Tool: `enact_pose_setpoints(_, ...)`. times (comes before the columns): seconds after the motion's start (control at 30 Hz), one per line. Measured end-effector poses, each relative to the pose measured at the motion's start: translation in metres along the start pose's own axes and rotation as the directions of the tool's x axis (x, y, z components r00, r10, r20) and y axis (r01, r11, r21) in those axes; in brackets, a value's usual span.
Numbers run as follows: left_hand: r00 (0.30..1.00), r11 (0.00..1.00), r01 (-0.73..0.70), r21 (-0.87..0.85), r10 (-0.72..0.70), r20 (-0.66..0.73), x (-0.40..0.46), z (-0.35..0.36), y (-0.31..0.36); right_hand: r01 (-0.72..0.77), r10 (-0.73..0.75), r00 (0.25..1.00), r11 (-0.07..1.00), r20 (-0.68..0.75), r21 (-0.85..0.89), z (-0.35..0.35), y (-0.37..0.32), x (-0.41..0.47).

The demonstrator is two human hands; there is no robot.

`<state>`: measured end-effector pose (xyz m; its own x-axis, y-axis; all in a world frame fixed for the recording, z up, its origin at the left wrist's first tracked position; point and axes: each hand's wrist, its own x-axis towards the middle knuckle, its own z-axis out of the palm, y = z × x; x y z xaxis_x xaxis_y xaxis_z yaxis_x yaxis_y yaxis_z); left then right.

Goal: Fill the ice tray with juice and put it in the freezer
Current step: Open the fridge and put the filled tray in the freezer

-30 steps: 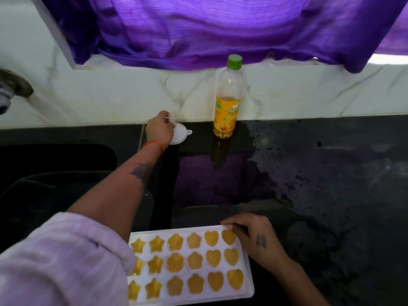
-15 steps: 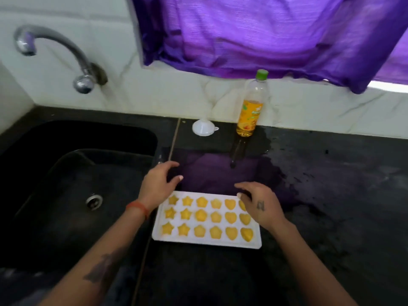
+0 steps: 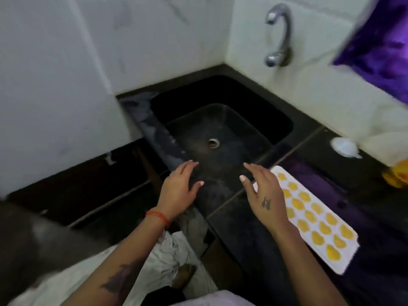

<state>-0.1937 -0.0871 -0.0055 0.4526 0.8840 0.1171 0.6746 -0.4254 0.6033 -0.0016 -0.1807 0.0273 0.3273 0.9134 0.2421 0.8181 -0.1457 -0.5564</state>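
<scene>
I see both hands have let go of the full ice tray (image 3: 313,217), which sits on the counter (image 3: 242,217) to the right, left hand (image 3: 178,188) and right hand (image 3: 265,195) open, so the freezer trip waits.

Glossy black stone counter (image 3: 247,219), shiny metal tap (image 3: 278,34), white plastic tray (image 3: 344,259)

We see white marble walls (image 3: 55,85), a black sink (image 3: 220,129), a steel tap (image 3: 279,34), a purple curtain (image 3: 379,40) and dim light.
</scene>
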Motion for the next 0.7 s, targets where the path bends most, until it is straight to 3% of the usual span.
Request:
enact_pose_setpoints(0.17,0.942,0.946,0.322,0.046,-0.315,-0.119,-0.099,-0.026,-0.049,0.252,-0.266,0.937,0.964,0.228,0.091,0.047,-0.054,-0.025)
enact_pose_setpoints(0.3,0.816,0.820,0.570,0.055,-0.557,-0.153,-0.194,-0.047,-0.093,0.379,-0.407,0.802,0.912,0.436,0.153,0.097,-0.096,-0.062)
enact_pose_setpoints(0.4,0.680,0.683,0.729,0.045,-0.716,-0.157,-0.267,-0.058,-0.121,0.466,-0.470,0.629,0.866,0.620,0.183,0.140,-0.126,-0.095)
enact_pose_setpoints(0.5,0.522,0.531,0.847,-0.014,-0.838,-0.158,-0.340,-0.063,-0.145,0.563,-0.487,0.405,0.800,0.774,0.209,0.184,-0.155,-0.134)
enact_pose_setpoints(0.63,0.332,0.339,0.936,-0.093,-0.939,-0.085,-0.435,-0.062,-0.171,0.672,-0.413,0.124,0.704,0.902,0.230,0.233,-0.197,-0.196)
enact_pose_setpoints(0.7,0.261,0.261,0.957,-0.125,-0.965,-0.015,-0.485,-0.058,-0.181,0.725,-0.352,0.026,0.651,0.936,0.225,0.255,-0.217,-0.233)
